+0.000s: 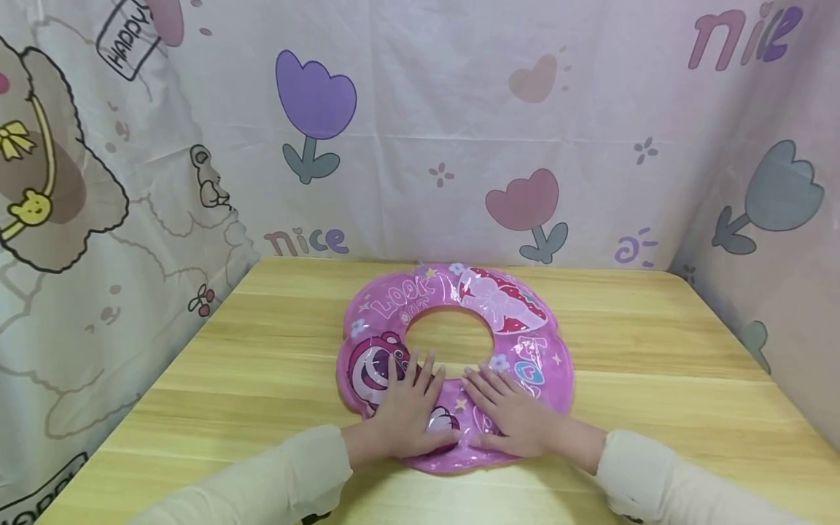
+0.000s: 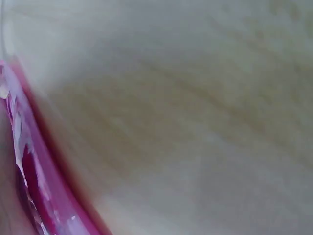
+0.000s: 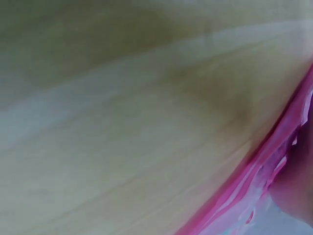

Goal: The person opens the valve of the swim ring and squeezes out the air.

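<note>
A pink inflatable swim ring [image 1: 551,383] lies flat on the wooden table, printed with a bear face, strawberries and white lettering. It looks soft and only partly filled. My left hand [image 1: 408,412] presses on its near left part with fingers spread, beside the bear print. On the near right part rests my right hand [image 1: 515,415], its fingers straight and pointing toward the ring's hole. Both thumbs point inward at each other across the near edge. In the left wrist view the ring's pink edge [image 2: 54,181] shows at the left; the right wrist view has its edge [image 3: 249,181] at lower right.
The light wooden table [image 1: 230,408] spreads out around the ring. Behind it hangs a pale printed cloth [image 1: 420,95] with tulips and words, and more of this cloth runs along the left and right sides.
</note>
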{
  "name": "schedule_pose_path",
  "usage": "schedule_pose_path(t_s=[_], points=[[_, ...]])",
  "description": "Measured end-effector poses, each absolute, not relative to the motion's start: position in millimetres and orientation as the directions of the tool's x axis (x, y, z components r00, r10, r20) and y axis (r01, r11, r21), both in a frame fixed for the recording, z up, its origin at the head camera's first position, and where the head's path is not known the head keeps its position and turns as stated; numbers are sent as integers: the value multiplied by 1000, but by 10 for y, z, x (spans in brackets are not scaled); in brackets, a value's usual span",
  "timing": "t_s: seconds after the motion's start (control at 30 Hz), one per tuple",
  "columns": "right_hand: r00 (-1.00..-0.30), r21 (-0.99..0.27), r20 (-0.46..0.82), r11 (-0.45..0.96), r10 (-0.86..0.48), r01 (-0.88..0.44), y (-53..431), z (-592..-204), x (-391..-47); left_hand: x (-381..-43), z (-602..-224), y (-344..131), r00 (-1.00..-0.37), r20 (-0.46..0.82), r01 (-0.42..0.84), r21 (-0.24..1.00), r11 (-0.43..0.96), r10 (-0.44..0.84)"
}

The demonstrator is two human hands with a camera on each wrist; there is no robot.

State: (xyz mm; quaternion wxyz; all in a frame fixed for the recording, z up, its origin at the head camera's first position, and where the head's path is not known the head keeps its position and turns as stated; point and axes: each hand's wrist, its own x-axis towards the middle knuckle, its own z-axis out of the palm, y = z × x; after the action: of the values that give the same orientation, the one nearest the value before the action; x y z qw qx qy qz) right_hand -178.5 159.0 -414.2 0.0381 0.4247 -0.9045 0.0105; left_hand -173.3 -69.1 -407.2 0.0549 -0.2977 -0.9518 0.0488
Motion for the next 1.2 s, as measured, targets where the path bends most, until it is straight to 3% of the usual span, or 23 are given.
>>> schedule_pose_path(t_s=[0.37, 1.2], points=[[-638, 9, 17, 638, -770, -770, 1566, -4140, -1797, -1728, -4184, -700, -821, 37, 560, -138, 817, 569], [-736, -106, 23, 731, -676, -674, 1521, -4159, -1712, -1997, -4165, -770, -727, -50, 685, -124, 718, 685]])
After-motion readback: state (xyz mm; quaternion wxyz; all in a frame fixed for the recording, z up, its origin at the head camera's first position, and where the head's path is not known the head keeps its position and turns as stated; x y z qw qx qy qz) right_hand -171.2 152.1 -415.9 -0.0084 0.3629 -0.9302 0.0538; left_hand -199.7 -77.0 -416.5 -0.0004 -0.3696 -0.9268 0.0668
